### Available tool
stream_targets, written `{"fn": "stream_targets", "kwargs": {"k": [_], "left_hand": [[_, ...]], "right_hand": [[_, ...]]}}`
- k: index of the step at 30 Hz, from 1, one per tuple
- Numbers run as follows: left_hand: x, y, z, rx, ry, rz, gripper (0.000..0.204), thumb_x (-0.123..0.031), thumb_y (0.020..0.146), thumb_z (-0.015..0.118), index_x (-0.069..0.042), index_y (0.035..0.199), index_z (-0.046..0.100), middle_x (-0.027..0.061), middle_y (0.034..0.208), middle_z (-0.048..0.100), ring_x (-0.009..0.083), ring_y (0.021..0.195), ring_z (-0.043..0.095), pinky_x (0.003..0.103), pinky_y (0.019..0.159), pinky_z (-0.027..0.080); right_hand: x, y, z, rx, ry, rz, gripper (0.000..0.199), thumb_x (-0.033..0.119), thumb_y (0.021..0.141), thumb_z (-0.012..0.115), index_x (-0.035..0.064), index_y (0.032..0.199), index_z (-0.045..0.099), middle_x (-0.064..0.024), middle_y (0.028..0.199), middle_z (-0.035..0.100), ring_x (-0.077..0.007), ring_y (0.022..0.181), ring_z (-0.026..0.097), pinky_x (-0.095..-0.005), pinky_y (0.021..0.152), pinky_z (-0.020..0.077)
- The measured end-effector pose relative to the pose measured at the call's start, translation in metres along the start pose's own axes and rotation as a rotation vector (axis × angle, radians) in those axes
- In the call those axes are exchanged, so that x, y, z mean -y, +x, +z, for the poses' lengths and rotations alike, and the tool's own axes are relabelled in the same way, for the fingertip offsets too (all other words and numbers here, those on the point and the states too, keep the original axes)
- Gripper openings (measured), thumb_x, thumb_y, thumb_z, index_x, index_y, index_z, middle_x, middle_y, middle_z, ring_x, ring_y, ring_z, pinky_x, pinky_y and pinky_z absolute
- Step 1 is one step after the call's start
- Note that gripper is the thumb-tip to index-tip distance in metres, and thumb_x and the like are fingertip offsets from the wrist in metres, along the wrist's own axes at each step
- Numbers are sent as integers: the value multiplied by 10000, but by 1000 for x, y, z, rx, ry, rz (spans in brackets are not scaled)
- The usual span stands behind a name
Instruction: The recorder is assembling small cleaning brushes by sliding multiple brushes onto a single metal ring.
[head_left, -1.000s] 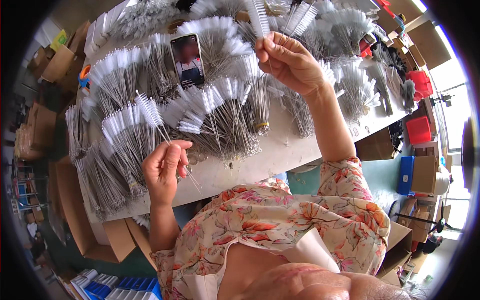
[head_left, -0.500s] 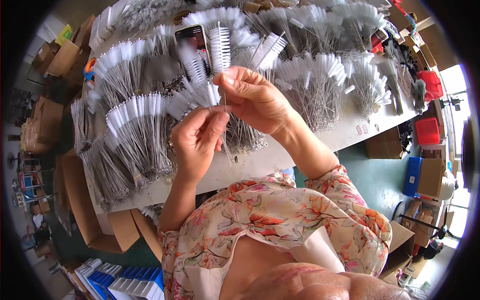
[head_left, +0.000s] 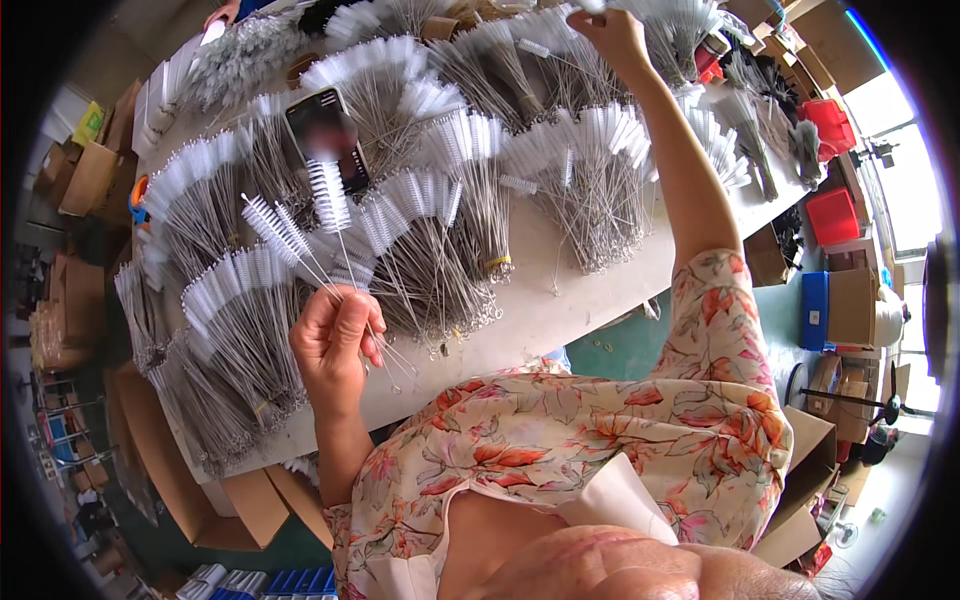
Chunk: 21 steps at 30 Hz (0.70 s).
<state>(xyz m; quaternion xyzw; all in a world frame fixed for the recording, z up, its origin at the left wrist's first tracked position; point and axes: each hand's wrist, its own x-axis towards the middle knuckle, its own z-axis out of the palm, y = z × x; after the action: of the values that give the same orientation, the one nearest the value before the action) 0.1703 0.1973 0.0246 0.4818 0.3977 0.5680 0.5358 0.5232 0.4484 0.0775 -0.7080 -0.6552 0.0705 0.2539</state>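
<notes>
My left hand [head_left: 338, 335] is closed around the thin wire stems of several white bristle brushes [head_left: 328, 195]. Their bristle heads fan out up and to the left, and the looped wire ends stick out below my fingers. My right arm is stretched to the far side of the table, where my right hand [head_left: 612, 40] has its fingers pinched together at the upper edge of the picture. Something whitish and blurred shows at those fingertips, partly cut off by the edge. Close by are bunches of similar brushes [head_left: 545, 50].
Fanned bunches of brushes [head_left: 235, 290] cover much of the white table [head_left: 560, 310]. A phone [head_left: 350, 165] lies among them with its screen lit. Red bins [head_left: 833, 217] stand at the right and a cardboard box [head_left: 250, 510] below the left edge. Someone's hand [head_left: 222, 14] shows at the far left.
My hands have moved apart. The right one has gone from beside the left to the far side of the table; the left has moved down and left, holding brushes.
</notes>
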Motion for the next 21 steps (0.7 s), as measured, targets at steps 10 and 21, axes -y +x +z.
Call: {"fn": "stream_targets", "kwargs": {"k": [10, 21], "left_hand": [[2, -4, -7, -24, 4, -38, 242, -185, 913, 509, -14, 742, 519, 48, 640, 534, 30, 441, 417, 168, 388, 342], [20, -16, -8, -61, -35, 72, 186, -147, 884, 559, 2, 775, 583, 33, 638, 552, 18, 456, 436, 161, 398, 351]], "right_hand": [[-100, 62, 103, 118, -227, 22, 270, 415, 635, 705, 260, 856, 697, -34, 878, 667, -244, 853, 626, -372, 747, 481], [53, -75, 11, 409, 1540, -394, 98, -1, 819, 522, 53, 738, 535, -2, 642, 473, -86, 553, 429, -196, 495, 350]]}}
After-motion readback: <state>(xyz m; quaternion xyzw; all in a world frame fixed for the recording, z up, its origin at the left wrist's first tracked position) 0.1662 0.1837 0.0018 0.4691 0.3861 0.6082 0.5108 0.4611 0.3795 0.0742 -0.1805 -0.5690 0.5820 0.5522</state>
